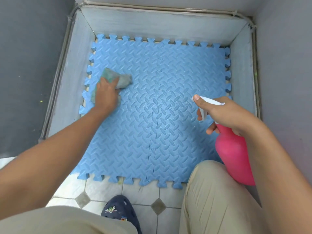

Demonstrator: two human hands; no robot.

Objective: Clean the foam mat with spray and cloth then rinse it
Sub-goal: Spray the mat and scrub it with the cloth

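Note:
A blue foam mat point(168, 102) of interlocking tiles lies flat on the floor between low grey walls. My left hand point(106, 93) presses a green and grey cloth point(118, 78) onto the mat's left side, fingers curled over the cloth. My right hand point(221, 114) grips a pink spray bottle point(234, 154) with a white trigger head over the mat's right side. Its nozzle points left and fingers sit on the trigger.
Grey walls point(152, 26) enclose the mat at the far, left and right sides. White floor tiles point(104, 188) lie at the near edge. My dark clog point(119, 210) and my knees in beige trousers point(212, 196) are in the foreground.

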